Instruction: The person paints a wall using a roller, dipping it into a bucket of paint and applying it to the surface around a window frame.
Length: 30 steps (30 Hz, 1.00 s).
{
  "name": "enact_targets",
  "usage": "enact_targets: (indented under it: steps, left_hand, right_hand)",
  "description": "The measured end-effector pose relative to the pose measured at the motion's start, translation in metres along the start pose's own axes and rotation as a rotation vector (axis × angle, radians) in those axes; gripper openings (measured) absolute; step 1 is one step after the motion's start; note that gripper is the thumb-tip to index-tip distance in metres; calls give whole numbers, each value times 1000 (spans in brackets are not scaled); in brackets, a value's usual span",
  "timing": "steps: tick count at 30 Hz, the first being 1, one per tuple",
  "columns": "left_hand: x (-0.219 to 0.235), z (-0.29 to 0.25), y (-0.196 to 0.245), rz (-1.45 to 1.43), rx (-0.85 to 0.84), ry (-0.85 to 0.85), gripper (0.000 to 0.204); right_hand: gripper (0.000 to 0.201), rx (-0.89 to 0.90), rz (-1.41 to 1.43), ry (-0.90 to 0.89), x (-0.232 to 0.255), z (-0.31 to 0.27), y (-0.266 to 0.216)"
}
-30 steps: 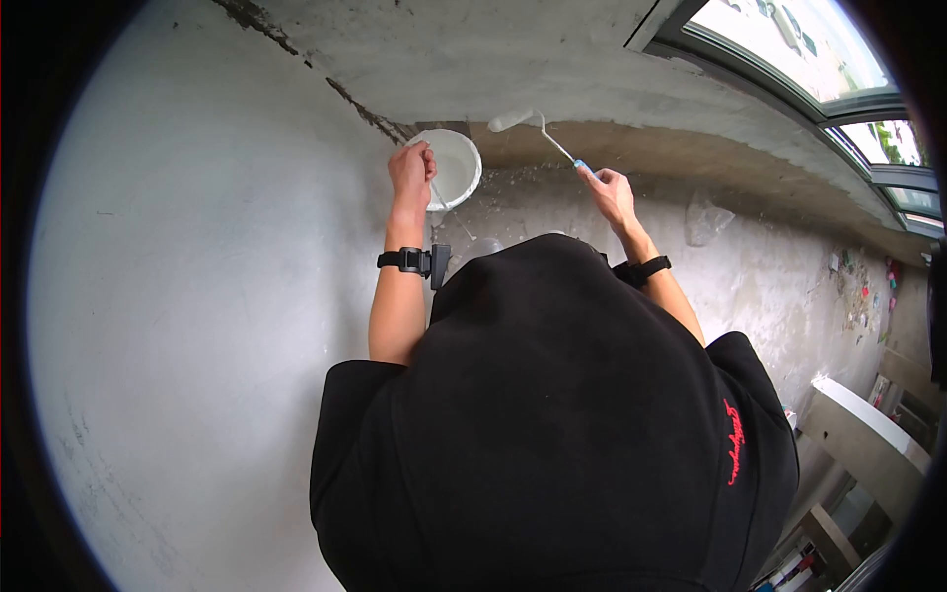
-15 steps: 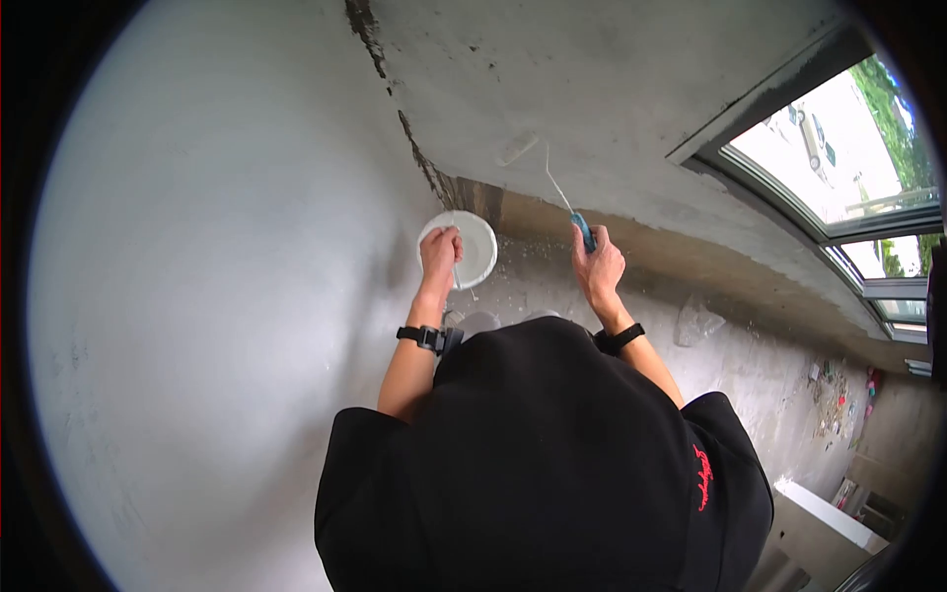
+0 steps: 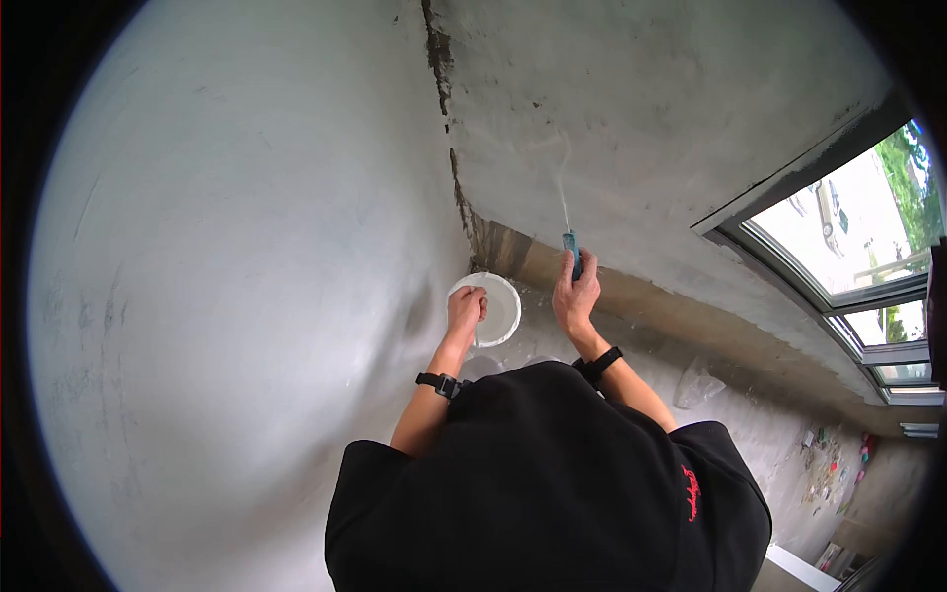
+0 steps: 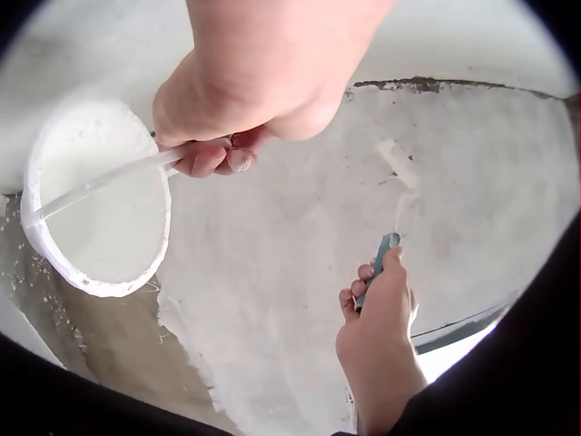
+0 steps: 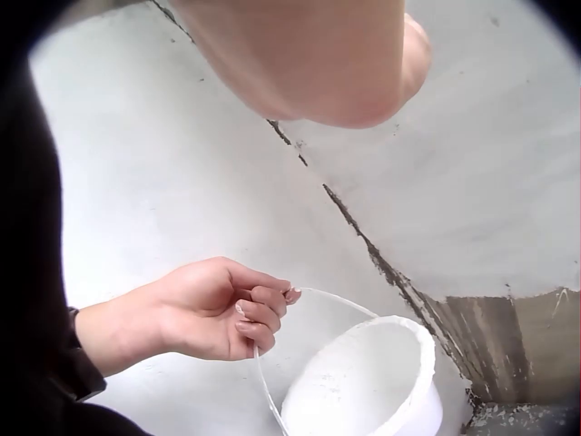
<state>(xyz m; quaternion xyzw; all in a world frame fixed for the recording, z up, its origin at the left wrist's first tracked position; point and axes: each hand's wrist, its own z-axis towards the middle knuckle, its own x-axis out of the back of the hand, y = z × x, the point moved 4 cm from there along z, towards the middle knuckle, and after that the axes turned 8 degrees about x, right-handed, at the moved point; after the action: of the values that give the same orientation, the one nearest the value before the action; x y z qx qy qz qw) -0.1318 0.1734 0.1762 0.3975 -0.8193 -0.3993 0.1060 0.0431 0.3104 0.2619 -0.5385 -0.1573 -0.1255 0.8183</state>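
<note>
The left hand (image 5: 204,313) is gripping a white bucket (image 5: 423,401) by its thin handle (image 4: 118,173). The right hand (image 4: 381,313) is clasping a roller (image 4: 385,248) before a grey wall (image 4: 272,300).

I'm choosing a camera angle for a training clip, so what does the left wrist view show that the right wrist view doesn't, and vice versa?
Only the left wrist view shows the paint roller with a teal handle, held in the right grip, and a bright sliver of window.

Only the right wrist view shows the black band round the left wrist.

Both share the round white bucket, its thin pale carrying handle in the left grip, the dark jagged crack, and at least part of the right grip.
</note>
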Motion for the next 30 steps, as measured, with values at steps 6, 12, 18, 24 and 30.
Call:
enact_targets:
  steps: [6, 12, 18, 24, 30]
  left_hand:
    - [-1, -5, 6, 16, -12, -29, 13]
    - [4, -3, 7, -14, -51, 2, 12]
    - [16, 8, 1, -40, -56, 21, 12]
    - [24, 16, -3, -53, -45, 50, 12]
    - [24, 21, -8, -24, -52, 10, 16]
  right_hand:
    - [32, -55, 125, 30, -30, 7, -6]
    - [34, -62, 183, 47, -50, 8, -5]
    - [34, -241, 348, -85, -80, 10, 6]
    - [33, -129, 407, -42, -87, 41, -18]
    - [30, -46, 530, -18, -79, 83, -62]
